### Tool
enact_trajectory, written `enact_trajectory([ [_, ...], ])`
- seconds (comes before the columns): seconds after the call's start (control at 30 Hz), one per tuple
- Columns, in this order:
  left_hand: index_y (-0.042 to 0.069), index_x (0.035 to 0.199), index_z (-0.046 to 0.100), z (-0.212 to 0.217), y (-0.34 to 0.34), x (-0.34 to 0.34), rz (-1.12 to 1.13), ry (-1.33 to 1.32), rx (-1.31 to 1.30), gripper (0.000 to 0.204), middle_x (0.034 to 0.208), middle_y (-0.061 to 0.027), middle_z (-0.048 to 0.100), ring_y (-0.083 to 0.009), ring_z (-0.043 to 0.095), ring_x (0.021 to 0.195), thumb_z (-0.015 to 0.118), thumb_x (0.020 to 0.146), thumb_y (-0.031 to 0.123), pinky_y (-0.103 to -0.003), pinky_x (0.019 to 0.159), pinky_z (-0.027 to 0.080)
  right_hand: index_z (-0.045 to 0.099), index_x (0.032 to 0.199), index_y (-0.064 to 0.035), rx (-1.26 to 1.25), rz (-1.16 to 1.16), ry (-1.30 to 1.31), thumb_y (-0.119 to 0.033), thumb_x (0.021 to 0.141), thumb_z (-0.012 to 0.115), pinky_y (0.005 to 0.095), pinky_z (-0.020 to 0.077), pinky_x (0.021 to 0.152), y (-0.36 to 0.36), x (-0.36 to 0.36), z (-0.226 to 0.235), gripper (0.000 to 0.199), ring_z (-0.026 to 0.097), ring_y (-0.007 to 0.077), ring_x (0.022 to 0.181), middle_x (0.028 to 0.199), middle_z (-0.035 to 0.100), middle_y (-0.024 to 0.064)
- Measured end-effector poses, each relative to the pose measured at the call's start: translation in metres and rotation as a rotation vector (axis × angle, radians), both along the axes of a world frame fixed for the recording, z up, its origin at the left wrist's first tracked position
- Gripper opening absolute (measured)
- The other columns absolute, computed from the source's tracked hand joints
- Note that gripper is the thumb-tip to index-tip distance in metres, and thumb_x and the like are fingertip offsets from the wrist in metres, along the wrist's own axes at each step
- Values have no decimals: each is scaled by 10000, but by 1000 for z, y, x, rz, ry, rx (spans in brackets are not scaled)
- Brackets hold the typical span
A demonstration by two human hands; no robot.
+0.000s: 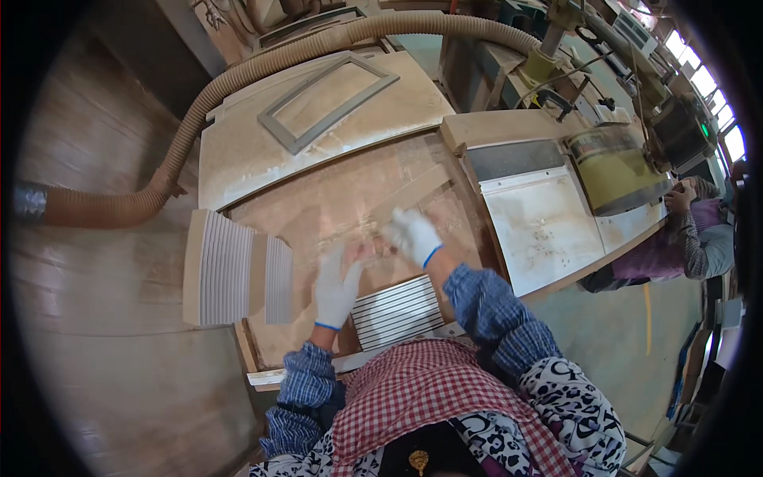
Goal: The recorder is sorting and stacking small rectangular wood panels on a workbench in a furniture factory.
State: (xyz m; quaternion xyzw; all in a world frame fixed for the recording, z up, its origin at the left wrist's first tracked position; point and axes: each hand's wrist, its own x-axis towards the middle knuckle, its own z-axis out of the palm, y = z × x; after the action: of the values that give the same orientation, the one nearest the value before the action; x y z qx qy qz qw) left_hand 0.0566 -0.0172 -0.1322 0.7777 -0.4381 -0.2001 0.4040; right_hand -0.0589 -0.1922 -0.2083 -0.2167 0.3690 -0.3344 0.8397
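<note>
My left hand (335,288) wears a white glove and is raised over the wooden workbench (334,207), fingers spread, holding nothing. My right hand (413,235), also in a white glove, hovers a little farther out over the same bench top; its fingers look loosely curled and motion-blurred, with nothing seen in them. Just in front of me, between my forearms, lies a white grooved panel (397,312). A second pair of white grooved panels (237,269) lies on a board at the bench's left edge.
A grey rectangular frame (327,100) rests on a pale board behind the bench. A ribbed dust hose (199,119) curves along the left and back. A belt sander with a white table (548,219) stands to the right. Another person (683,238) sits at far right.
</note>
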Motion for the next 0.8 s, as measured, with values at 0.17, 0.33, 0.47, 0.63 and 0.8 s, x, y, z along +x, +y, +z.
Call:
enact_trajectory([
  [0.17,-14,1280,575,-16,-21,20,-181,168,98,459,1144,-191,664,-258,646,1026,659,894,220,-344,890,499,534,1039,-42,35,343,-78,-178,956,640,356,573,722,77,-14,22,192,672,235,784,949,650,109],
  [0.33,49,1200,653,-22,-3,21,-273,-10,268,354,1048,-174,701,-290,672,983,635,897,232,-349,873,509,656,1094,-10,-461,467,570,-244,969,606,299,553,704,35,-84,25,270,656,144,784,920,683,69],
  [0.47,93,1145,672,-76,25,22,-319,-180,178,303,1042,-162,684,-374,632,963,610,906,268,-449,853,502,661,1127,-22,-685,274,810,-276,955,600,303,544,674,23,-139,5,313,650,157,753,918,687,92],
  [0.63,77,1140,668,-76,33,24,-463,-133,219,320,1114,-162,660,-361,598,1068,564,942,305,-435,932,473,638,1178,-26,-439,492,891,-323,939,597,337,539,788,56,-169,-19,384,672,224,873,997,696,134],
  [0.8,36,1166,649,-75,52,14,-208,32,107,361,1151,-189,643,-360,598,1084,575,941,308,-410,947,468,526,1357,-66,-737,576,984,-382,962,512,397,439,1013,79,-151,-1,505,566,380,1200,1280,599,236],
])
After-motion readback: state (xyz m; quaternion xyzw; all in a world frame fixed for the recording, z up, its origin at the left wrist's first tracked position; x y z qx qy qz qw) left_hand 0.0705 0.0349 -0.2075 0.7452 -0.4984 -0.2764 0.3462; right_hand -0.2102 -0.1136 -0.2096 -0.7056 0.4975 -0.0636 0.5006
